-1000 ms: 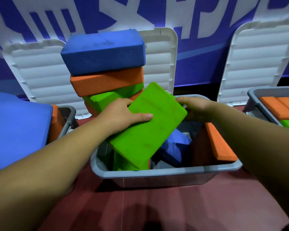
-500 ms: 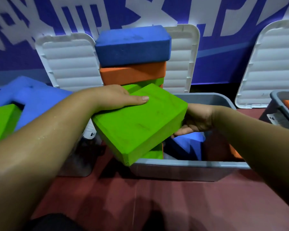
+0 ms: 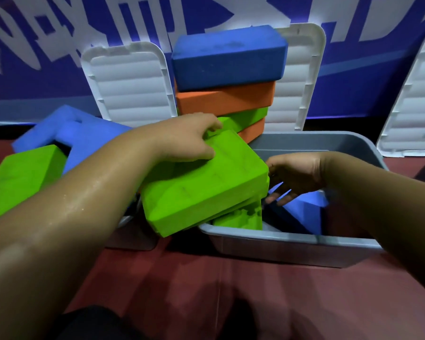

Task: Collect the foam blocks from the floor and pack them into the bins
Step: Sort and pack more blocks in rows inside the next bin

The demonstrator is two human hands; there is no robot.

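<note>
A large green foam block (image 3: 206, 187) hangs tilted over the left rim of the grey bin (image 3: 292, 244). My left hand (image 3: 189, 138) grips its far top edge. My right hand (image 3: 295, 177) is inside the bin just right of the block, fingers spread, apart from it and holding nothing. Under the block a second green block (image 3: 238, 217) leans in the bin beside a blue block (image 3: 302, 209). At the bin's back left stands a stack: a dark blue block (image 3: 228, 57) on an orange one (image 3: 223, 98), then green and orange.
The left bin holds a blue block (image 3: 71, 133) and a green block (image 3: 17, 177). White lids (image 3: 128, 84) lean open against the blue wall behind the bins; another lid (image 3: 412, 106) stands at the right. Dark red floor (image 3: 206, 290) lies in front.
The green block has moved left and tipped down over the bin's left rim. My right hand has let go of it and dropped into the bin. My left hand shifted to its far edge.
</note>
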